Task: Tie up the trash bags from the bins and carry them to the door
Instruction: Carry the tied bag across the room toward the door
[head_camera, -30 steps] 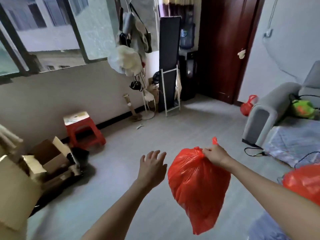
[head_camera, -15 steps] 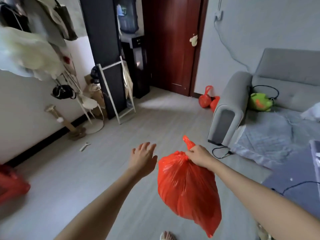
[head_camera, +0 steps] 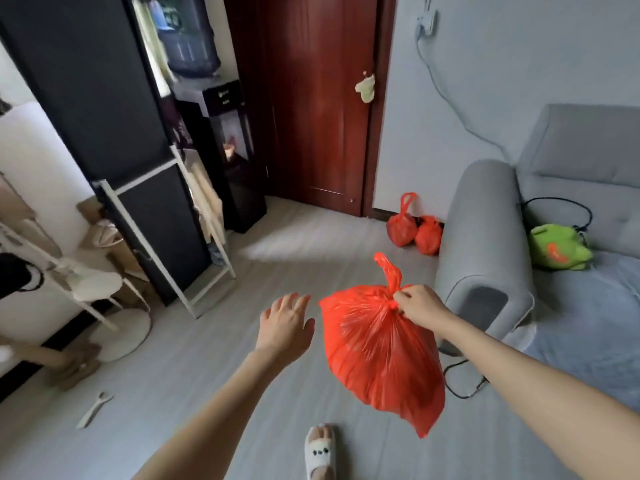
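The right hand (head_camera: 417, 304) grips a tied red bag (head_camera: 381, 355) by its knot (bag hanging clear of the floor). The left hand (head_camera: 285, 325) is spread wide, holding nothing.

A full red-orange trash bag (head_camera: 381, 355) hangs in the air at lower centre of the frame, its thin, glossy plastic gathered into a knotted neck with a twisted tail sticking up above. The right hand (head_camera: 419, 306) pinches it at that knot, and the bulging body sags down and to the right, ending in a pointed corner. At centre right, 2 more tied red-orange bags (head_camera: 414, 232) sit on the grey floor, touching each other, just right of the dark red door (head_camera: 322, 98); the left one has an upright loop handle.
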